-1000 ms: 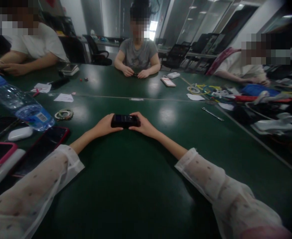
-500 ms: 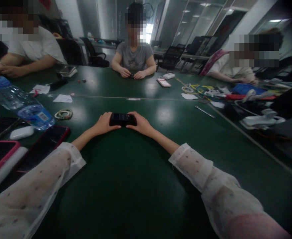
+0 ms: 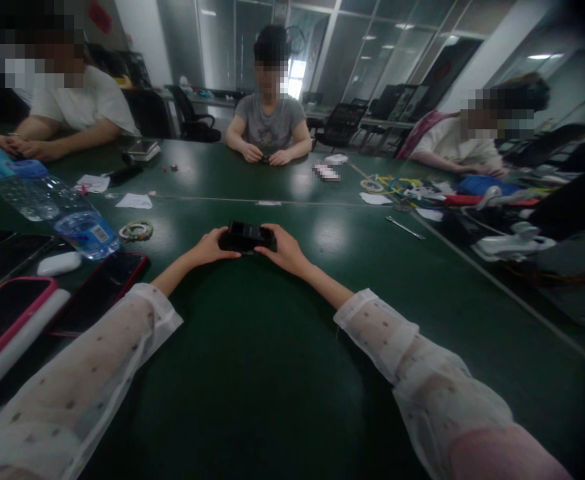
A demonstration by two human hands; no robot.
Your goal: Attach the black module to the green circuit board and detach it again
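Observation:
Between my two hands is a small black device with a screen [image 3: 247, 235], held near the middle of the green table [image 3: 252, 347]. My left hand [image 3: 210, 247] grips its left end, thumb along the near side. On the right end, my right hand [image 3: 283, 250] has its fingers over the top corner and its thumb at the near edge. The screen faces up toward me with faint markings too small to read. Whether its underside touches the table I cannot tell.
To the left lie a water bottle [image 3: 80, 223], a beaded bracelet [image 3: 136, 231], a white case [image 3: 59, 263] and several phones, one pink-edged [image 3: 15, 320]. A wrench [image 3: 405, 227] and tangled cables [image 3: 397, 190] lie right. Three people [image 3: 270, 120] sit across the table.
The device has tilted slightly in my hands, showing more of its near side. The whole view has shifted a little, with the far side of the room sitting lower.

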